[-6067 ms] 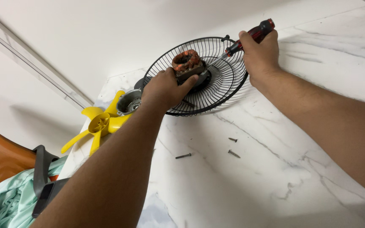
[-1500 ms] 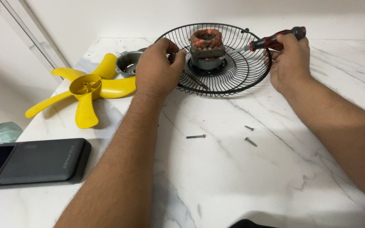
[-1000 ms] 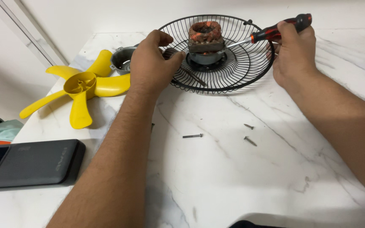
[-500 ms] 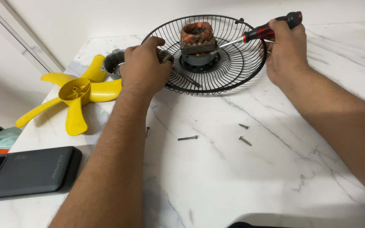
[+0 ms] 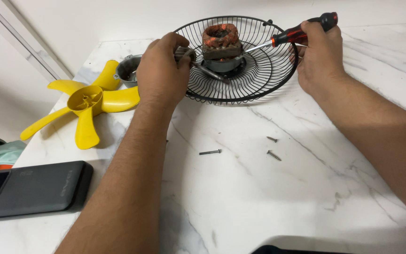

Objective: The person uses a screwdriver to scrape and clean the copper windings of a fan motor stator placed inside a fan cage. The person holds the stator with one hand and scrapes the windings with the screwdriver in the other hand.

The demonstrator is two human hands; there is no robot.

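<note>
Both hands' fingers (image 5: 178,49) flank the motor (image 5: 221,46).

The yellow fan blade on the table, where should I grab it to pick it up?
Grab the yellow fan blade by its round raised hub in the middle, coming straight down from above with your fingers. The hub stands up higher than the thin, flat blades, which lie low on the marble table and would probably bend or tip if you lifted by one.

Glossy marble table (image 5: 306,197), wire grille (image 5: 264,75)
</note>
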